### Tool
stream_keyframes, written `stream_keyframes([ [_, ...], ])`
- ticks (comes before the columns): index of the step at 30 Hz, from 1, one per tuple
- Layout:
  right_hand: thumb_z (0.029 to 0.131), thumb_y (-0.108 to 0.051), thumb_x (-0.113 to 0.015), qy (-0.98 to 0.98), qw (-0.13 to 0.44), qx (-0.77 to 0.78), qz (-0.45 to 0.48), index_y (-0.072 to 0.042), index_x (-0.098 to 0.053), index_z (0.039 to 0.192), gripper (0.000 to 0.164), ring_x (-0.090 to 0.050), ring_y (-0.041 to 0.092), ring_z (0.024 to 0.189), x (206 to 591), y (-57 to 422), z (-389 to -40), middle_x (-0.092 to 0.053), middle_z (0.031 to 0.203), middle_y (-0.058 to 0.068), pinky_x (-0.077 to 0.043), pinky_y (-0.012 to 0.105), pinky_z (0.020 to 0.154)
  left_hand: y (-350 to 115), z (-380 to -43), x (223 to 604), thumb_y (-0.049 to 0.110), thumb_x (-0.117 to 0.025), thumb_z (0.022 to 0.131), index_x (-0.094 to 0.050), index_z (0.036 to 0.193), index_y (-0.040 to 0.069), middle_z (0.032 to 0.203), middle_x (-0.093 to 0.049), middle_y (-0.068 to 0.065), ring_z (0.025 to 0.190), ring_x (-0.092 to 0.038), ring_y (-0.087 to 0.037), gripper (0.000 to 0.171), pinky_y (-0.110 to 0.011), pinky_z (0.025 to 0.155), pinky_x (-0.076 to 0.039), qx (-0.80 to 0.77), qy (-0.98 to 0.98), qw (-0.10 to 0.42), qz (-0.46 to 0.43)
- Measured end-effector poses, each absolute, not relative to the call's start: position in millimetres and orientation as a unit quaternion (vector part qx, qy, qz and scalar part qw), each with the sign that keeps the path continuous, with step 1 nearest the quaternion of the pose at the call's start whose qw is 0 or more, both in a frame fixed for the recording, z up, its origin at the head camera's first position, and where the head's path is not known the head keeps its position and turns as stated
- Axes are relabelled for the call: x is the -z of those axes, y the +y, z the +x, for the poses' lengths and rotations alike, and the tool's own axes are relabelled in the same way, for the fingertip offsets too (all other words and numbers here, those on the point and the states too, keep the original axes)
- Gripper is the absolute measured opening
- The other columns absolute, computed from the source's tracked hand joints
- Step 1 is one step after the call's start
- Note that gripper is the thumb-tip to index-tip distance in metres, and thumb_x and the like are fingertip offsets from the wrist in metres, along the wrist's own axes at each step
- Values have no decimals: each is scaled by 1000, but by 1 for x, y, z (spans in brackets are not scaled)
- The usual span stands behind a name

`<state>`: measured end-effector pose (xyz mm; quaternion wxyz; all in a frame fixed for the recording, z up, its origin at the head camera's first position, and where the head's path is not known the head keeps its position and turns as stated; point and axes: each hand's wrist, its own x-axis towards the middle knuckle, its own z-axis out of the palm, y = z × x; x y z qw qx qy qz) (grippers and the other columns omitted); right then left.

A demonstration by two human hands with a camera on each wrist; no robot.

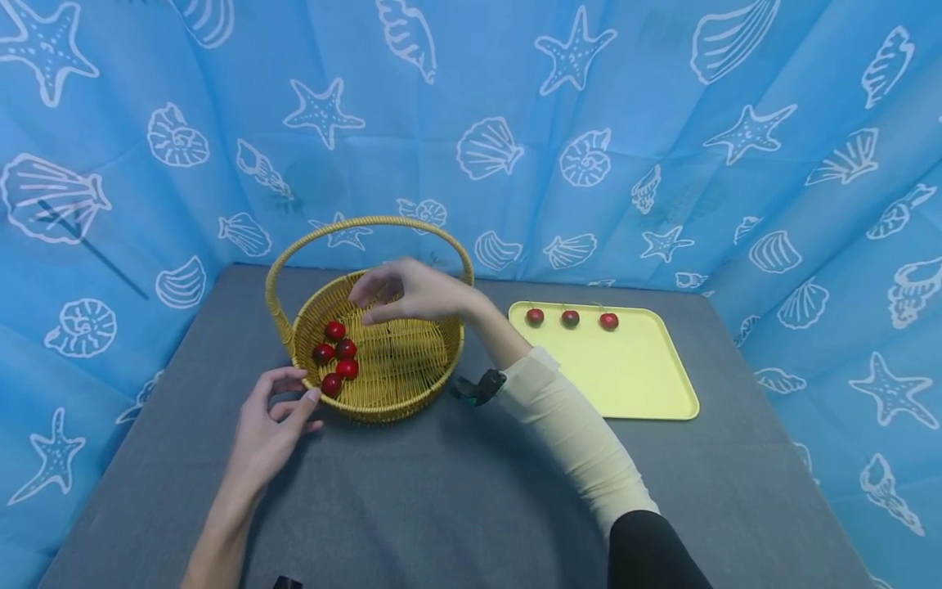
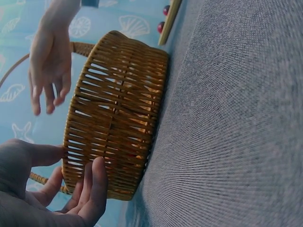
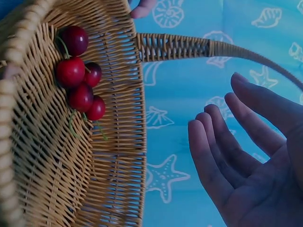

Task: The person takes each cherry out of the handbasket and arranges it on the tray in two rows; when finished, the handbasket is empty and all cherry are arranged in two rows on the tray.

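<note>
A round wicker basket [image 1: 397,409] with a tall arched handle stands on the grey table. Inside it, against the left side, lies a cluster of several dark red cherries [image 3: 80,97], some with green stems. My left hand [image 1: 275,421] holds the basket's near-left rim. In the left wrist view its thumb and fingers [image 2: 97,184] lie about the rim and outer wall. My right hand [image 1: 412,293] hovers above the basket, under the handle's arch. Its fingers are apart and loosely bent, with nothing between them, as the right wrist view also shows.
A yellow rectangular tray [image 1: 640,376] lies to the basket's right, with three cherries [image 1: 570,319] in a row along its far edge. A blue curtain [image 1: 515,213] with white shell and starfish prints stands behind and at both sides of the table [image 1: 441,507].
</note>
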<state>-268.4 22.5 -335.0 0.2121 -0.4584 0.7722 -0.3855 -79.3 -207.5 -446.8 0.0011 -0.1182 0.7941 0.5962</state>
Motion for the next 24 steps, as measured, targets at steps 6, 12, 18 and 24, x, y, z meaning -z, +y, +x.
stream_keyframes([
  [6, 100, -20, -81, 767, 241, 387, -451, -9, -73, 132, 35, -73, 17, 121, 342, 0, -281, -77, 130, 6, -64, 24, 103, -208, -80, 447, 30, -65, 111, -43, 154, 7, 145, -48, -15, 102, -73, -14, 53, -30, 85, -72, -591, 798, -2, -116],
  [12, 103, -12, -76, 762, 304, 393, -415, -2, -70, 137, 37, -74, 24, 119, 357, -20, -294, -76, 130, 16, -70, 30, 92, -208, -80, 448, 28, -64, 111, -43, 154, 7, 145, -48, -15, 102, -73, -13, 52, -30, 85, -72, -596, 795, 0, -113],
  [18, 106, -11, -71, 756, 369, 384, -380, 2, -64, 144, 41, -69, 41, 127, 375, -32, -303, -72, 132, 20, -66, 53, 104, -209, -80, 450, 26, -64, 111, -41, 155, 8, 147, -47, -14, 100, -73, -8, 53, -29, 85, -72, -603, 790, 5, -113],
  [24, 104, -13, -73, 775, 370, 332, -390, -4, -71, 139, 36, -69, 28, 127, 389, -40, -306, -73, 138, 14, -66, 39, 102, -209, -80, 450, 28, -65, 111, -42, 154, 8, 145, -48, -14, 101, -73, -10, 53, -30, 85, -72, -599, 793, 2, -113],
])
